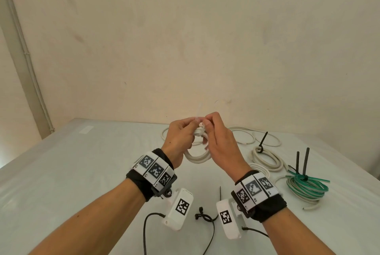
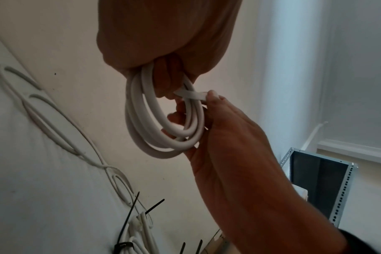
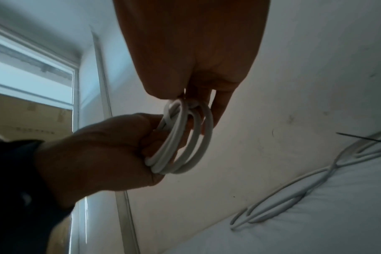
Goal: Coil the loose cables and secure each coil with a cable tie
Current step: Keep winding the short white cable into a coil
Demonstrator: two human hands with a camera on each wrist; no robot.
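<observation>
Head view: both hands are raised above the table with a white cable coil hanging between them. The left hand and right hand meet fingertip to fingertip at the coil's top, where a pale cable tie stands upright.

Left wrist view: the right hand's fingertips pinch the white tie lying crosswise over the coil's strands.

Right wrist view: the left hand grips the coil's bunched loops; the tie's tail points up, so tightening likely pulls upward

White cable coil, white tie
</observation>
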